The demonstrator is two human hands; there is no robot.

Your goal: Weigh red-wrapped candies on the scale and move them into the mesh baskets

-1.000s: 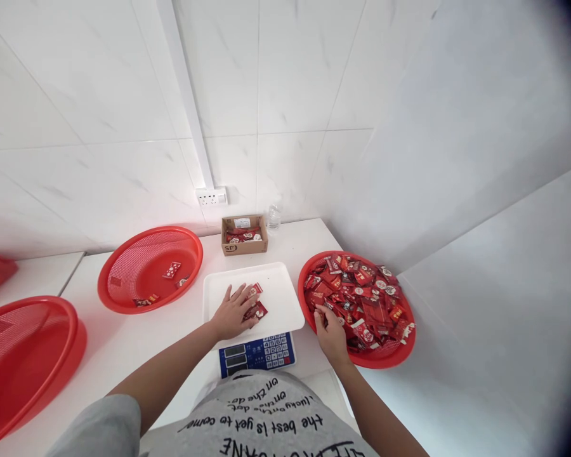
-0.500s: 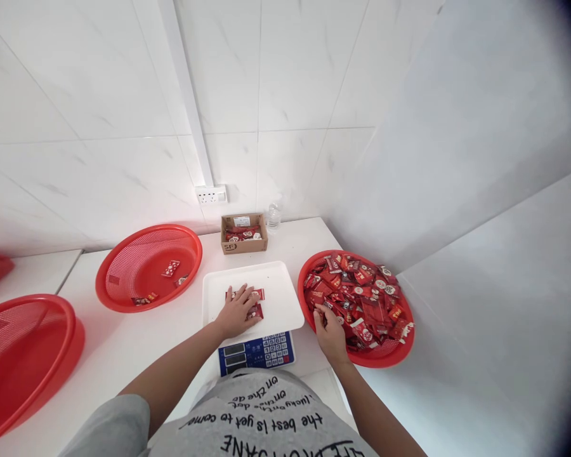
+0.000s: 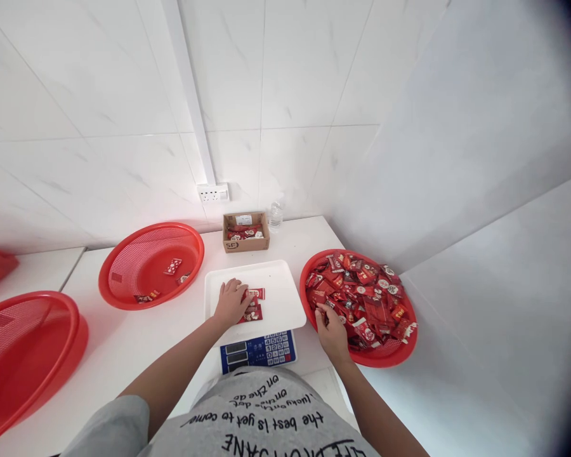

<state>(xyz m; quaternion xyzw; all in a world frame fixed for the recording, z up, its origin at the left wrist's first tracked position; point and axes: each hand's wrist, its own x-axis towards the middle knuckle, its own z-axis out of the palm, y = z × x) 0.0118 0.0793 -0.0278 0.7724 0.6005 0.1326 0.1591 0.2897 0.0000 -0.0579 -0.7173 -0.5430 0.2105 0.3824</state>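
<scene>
My left hand [image 3: 230, 303] rests over the white tray [image 3: 280, 289], at the left side of several red packets [image 3: 254, 311] lying there; its fingers are bent together, and what they grip is hidden. The tray sits on a scale with a blue keypad panel [image 3: 259, 353]. My right hand [image 3: 332, 330] is at the left rim of a red basket [image 3: 385, 362] heaped with red packets [image 3: 368, 298]. Its fingers are curled closed against the packets, and whether one is between them is too small to tell.
A red basket [image 3: 143, 266] with a few packets stands left of the tray, another red basket [image 3: 23, 368] nearer at far left. Behind the tray are a cardboard box [image 3: 246, 244] of packets and a clear bottle [image 3: 276, 216]. Walls bound the back and right.
My left hand has shifted slightly left and drawn its fingers in, uncovering more of the packets on the tray. My right hand has barely moved.
</scene>
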